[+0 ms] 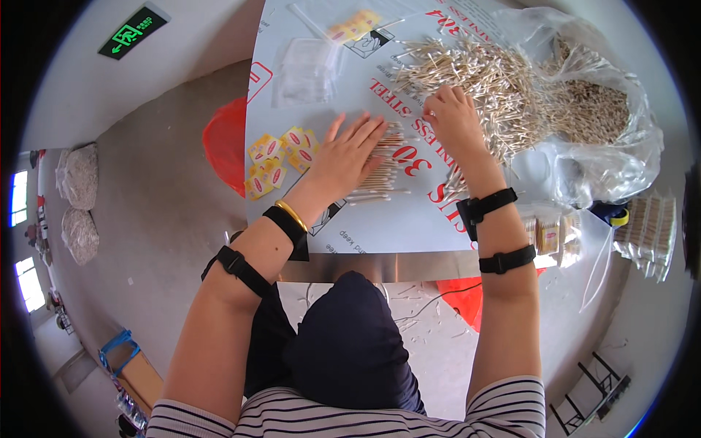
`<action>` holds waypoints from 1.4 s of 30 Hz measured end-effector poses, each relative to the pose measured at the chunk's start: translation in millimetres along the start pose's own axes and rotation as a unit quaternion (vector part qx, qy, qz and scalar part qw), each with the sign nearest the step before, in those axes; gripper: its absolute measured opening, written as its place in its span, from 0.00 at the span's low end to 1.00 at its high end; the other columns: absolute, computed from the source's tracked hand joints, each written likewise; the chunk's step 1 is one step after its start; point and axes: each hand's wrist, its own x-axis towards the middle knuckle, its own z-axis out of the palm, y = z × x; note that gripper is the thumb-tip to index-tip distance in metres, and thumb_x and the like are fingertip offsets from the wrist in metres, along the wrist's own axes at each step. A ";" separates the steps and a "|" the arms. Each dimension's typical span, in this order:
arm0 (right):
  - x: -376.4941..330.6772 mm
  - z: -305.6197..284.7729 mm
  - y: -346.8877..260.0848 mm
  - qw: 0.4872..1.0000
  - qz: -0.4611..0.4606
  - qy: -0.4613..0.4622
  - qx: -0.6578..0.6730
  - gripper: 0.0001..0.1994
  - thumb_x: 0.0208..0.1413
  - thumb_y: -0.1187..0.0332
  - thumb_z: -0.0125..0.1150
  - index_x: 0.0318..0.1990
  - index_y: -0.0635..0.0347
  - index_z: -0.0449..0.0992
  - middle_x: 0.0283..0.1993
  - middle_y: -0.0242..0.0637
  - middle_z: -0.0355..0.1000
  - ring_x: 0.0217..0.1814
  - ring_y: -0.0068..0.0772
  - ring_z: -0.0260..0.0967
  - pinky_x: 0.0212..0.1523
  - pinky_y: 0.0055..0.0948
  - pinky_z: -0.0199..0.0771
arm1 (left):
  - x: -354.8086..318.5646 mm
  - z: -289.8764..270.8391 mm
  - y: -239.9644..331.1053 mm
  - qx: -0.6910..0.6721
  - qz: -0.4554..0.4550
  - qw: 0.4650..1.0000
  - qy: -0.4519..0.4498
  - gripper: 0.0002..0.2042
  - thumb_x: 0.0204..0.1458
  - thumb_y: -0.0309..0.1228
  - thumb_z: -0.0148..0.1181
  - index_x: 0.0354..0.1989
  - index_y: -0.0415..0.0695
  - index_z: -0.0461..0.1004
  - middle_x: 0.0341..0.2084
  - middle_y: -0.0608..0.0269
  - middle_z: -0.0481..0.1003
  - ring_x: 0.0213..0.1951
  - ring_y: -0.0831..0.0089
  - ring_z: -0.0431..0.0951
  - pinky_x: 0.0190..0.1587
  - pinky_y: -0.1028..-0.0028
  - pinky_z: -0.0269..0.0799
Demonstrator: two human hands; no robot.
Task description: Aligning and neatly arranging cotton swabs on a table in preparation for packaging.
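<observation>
My left hand [342, 162] lies flat with its fingers stretched out, at the left side of a row of cotton swabs [381, 175] laid side by side on the table. Its fingertips cover part of that row. My right hand [456, 124] is at the left edge of a big loose heap of cotton swabs [504, 91]. Its fingers are bent and closed together; whatever is between them is hidden. Left of my left hand lie several small yellow and white paper cards [266, 155] with red ovals.
The steel-topped table [350, 237] wears a printed film. Clear plastic bags [307, 71] lie at its far left, beside more yellow cards [356, 25]. An open clear bag of swabs [595, 109] stands far right, with packed swabs [549, 235] nearer. A red bag [225, 146] hangs left.
</observation>
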 end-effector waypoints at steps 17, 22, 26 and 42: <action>16.5 14.2 -35.5 0.968 0.073 0.110 0.215 0.08 0.64 0.71 0.62 0.42 0.54 0.88 0.40 0.38 0.82 0.46 0.49 0.78 0.51 0.46 0.77 | -4.9 -5.1 1.1 -0.006 -0.049 0.997 0.051 0.35 0.72 0.51 0.49 0.79 0.41 0.56 0.78 0.53 0.58 0.80 0.54 0.54 0.81 0.46 0.39; -21.1 6.7 -44.3 0.953 0.123 0.075 0.267 0.10 0.63 0.76 0.61 0.47 0.56 0.86 0.46 0.40 0.81 0.50 0.49 0.77 0.54 0.46 0.76 | -1.1 -4.3 -4.6 -0.006 -0.058 0.998 -0.009 0.34 0.72 0.55 0.47 0.78 0.43 0.59 0.77 0.56 0.63 0.79 0.60 0.59 0.82 0.44 0.34; -26.9 15.4 -47.8 0.970 0.079 0.134 0.188 0.12 0.60 0.77 0.62 0.49 0.56 0.85 0.50 0.40 0.77 0.53 0.50 0.73 0.55 0.46 0.74 | -0.8 -5.9 -4.9 0.006 -0.056 0.998 -0.007 0.34 0.72 0.55 0.46 0.77 0.43 0.60 0.76 0.57 0.64 0.79 0.61 0.59 0.82 0.43 0.35; 17.3 30.4 -31.7 0.984 0.089 0.095 0.119 0.03 0.60 0.69 0.68 0.40 0.53 0.82 0.43 0.37 0.77 0.52 0.46 0.74 0.55 0.47 0.71 | 7.3 -2.8 -1.5 0.007 -0.058 0.997 0.047 0.28 0.72 0.50 0.51 0.73 0.46 0.66 0.69 0.56 0.68 0.71 0.60 0.69 0.80 0.45 0.44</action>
